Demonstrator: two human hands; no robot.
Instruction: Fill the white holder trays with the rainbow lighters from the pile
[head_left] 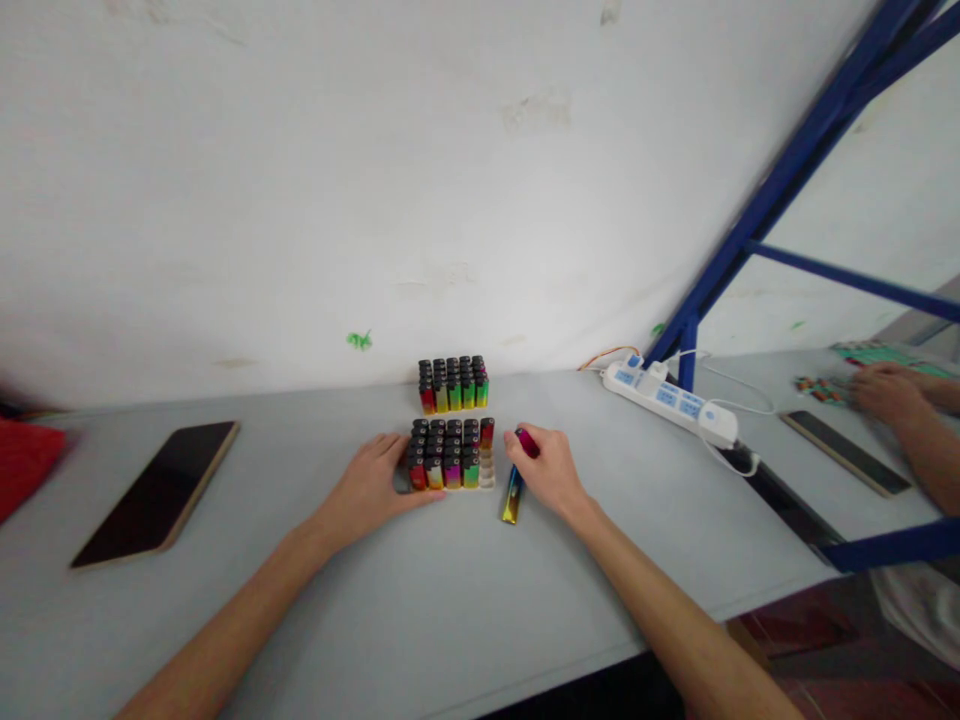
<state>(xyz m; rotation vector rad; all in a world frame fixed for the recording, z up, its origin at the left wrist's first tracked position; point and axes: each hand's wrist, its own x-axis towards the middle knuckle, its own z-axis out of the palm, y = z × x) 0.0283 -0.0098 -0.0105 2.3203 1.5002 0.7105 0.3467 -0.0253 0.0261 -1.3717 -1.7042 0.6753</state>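
My left hand [375,480] grips the left end of a white tray [487,483], with the thumb along its front edge. Upright black-topped lighters [451,470] in red, yellow, purple and green fill most of this tray. In its right column stands a lighter [487,434] at the back, with bare slots in front of it. Just right of the tray, my right hand [547,465] is closed on a shiny lighter [512,495], pink above, blue and yellow below. My fingers cover its middle, so I cannot tell whether it is one piece or two.
Behind the tray stands a second block of lighters [453,388] near the wall. A phone [157,495] lies left. At right are a power strip [671,402] with cables, a blue metal frame [697,310], another phone [846,453] and another person's hands [889,390].
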